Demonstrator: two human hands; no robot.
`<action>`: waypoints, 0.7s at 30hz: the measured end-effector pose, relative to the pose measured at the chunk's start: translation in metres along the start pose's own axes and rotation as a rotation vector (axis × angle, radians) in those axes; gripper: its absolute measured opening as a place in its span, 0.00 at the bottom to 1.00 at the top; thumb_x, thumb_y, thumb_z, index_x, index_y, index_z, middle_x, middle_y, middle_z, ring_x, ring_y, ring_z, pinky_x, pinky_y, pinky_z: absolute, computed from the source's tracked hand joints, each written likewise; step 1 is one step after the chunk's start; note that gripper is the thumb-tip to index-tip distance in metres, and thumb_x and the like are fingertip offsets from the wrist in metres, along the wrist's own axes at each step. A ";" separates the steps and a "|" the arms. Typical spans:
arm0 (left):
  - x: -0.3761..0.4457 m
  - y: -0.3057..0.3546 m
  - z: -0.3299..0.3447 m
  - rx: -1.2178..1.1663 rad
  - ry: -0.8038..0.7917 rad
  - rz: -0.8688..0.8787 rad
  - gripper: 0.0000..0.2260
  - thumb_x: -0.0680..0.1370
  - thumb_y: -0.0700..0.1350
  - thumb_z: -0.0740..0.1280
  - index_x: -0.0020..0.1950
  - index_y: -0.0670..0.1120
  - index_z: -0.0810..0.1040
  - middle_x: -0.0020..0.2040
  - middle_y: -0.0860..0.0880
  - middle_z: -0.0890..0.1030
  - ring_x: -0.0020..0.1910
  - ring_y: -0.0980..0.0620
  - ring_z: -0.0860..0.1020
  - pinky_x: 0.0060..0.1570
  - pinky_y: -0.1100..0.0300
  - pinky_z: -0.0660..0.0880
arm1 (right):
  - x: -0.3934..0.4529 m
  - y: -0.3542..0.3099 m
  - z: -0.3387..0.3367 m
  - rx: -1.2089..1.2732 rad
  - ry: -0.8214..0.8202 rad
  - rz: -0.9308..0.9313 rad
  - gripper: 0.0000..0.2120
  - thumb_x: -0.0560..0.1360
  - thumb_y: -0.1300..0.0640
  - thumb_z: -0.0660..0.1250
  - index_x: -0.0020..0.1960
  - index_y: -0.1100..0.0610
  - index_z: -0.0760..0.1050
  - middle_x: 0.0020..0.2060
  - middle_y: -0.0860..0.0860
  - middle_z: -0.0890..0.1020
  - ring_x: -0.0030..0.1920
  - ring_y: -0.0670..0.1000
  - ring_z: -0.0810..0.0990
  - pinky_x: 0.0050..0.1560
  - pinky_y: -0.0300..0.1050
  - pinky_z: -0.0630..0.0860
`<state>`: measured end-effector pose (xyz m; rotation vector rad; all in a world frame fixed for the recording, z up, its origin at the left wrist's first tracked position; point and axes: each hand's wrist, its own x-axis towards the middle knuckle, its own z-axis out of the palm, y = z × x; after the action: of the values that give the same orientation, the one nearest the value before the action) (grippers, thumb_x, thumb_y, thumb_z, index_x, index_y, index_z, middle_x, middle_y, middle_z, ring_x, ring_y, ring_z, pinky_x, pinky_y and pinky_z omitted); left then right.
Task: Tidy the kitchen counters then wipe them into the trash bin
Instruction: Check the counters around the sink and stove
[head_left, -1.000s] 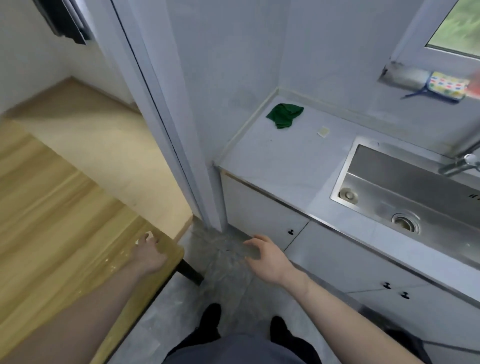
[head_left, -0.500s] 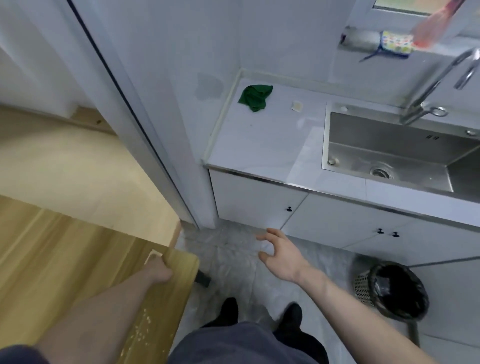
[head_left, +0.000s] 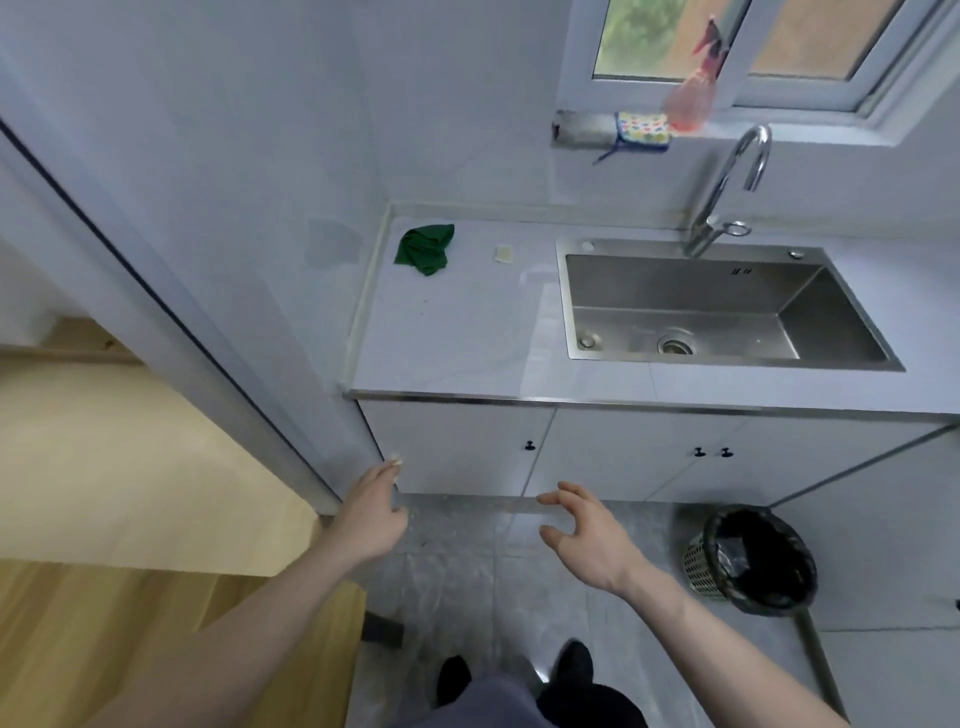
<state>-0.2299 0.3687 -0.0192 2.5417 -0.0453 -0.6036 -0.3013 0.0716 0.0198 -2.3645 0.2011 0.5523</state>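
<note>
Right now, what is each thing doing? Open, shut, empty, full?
Green cloth: crumpled on the counter.
Sink: empty.
Tap: no water running.
Cupboard doors: shut.
Trash bin: open, black liner inside.
Left hand: empty.
Right hand: open, empty.

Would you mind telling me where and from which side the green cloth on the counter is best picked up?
Pinch the raised bunched folds in the middle of the green cloth, coming down from above and from the front. It lies crumpled in the back left corner of the counter, close to the wall on its left and behind, so those sides look cramped. Both the left hand and right hand are empty.
</note>
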 end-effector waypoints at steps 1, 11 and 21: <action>0.008 0.020 -0.004 -0.010 0.019 0.049 0.31 0.79 0.40 0.63 0.82 0.46 0.58 0.81 0.51 0.58 0.79 0.50 0.58 0.78 0.56 0.54 | 0.002 0.003 -0.006 0.014 0.015 0.005 0.20 0.78 0.52 0.67 0.70 0.47 0.73 0.77 0.48 0.64 0.76 0.47 0.64 0.71 0.37 0.60; 0.071 0.143 -0.008 -0.051 0.024 0.240 0.30 0.75 0.35 0.64 0.78 0.41 0.65 0.79 0.47 0.63 0.78 0.46 0.62 0.78 0.57 0.55 | 0.032 0.037 -0.077 0.105 0.078 0.032 0.21 0.78 0.52 0.67 0.71 0.47 0.72 0.77 0.49 0.63 0.74 0.50 0.67 0.72 0.43 0.64; 0.128 0.196 -0.022 -0.042 0.124 0.162 0.29 0.78 0.38 0.63 0.80 0.45 0.63 0.80 0.51 0.61 0.79 0.49 0.60 0.79 0.56 0.53 | 0.119 0.063 -0.165 0.055 0.041 -0.040 0.23 0.78 0.56 0.66 0.73 0.51 0.71 0.77 0.51 0.62 0.77 0.49 0.62 0.70 0.35 0.57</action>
<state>-0.0881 0.1915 0.0428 2.4990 -0.1898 -0.3794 -0.1579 -0.0840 0.0409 -2.3230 0.1851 0.4734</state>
